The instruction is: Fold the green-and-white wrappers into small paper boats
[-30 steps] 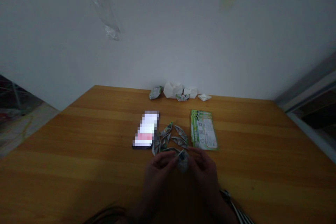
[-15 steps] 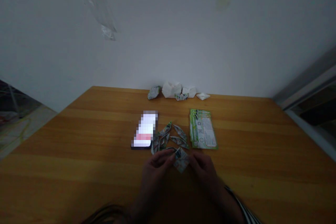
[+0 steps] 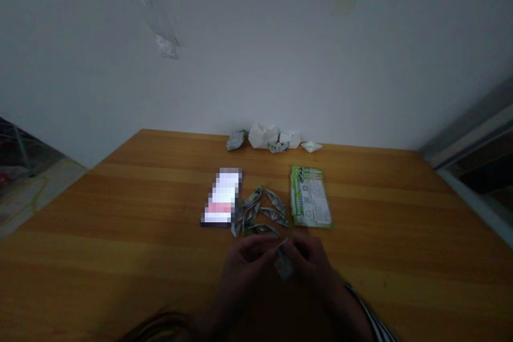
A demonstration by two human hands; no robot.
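Near the front of the wooden table (image 3: 172,256), a small folded piece of printed paper (image 3: 284,266) is pinched between my two hands. My left hand (image 3: 245,263) grips its left upper edge with thumb and fingertips. From the other side my right hand (image 3: 310,259) pinches it, covering part of the paper. Just beyond my fingers lie several folded paper boat-like pieces (image 3: 274,216), printed in green and grey. Beside them on the left is a phone (image 3: 222,196) with a lit, pixelated screen. A stack of green and white leaflets (image 3: 311,196) rests to the right.
Along the wall (image 3: 256,64) at the table's back edge stand a crumpled-looking printed paper piece (image 3: 236,140), white folded paper (image 3: 263,135), a small printed boat (image 3: 278,147) and a flat white folded piece (image 3: 311,146). Clear tape (image 3: 165,45) hangs on the wall.
My hands have come closer together and the paper has shifted slightly toward me and to the right. Less of it shows now, and a folded piece behind my left hand is more visible.
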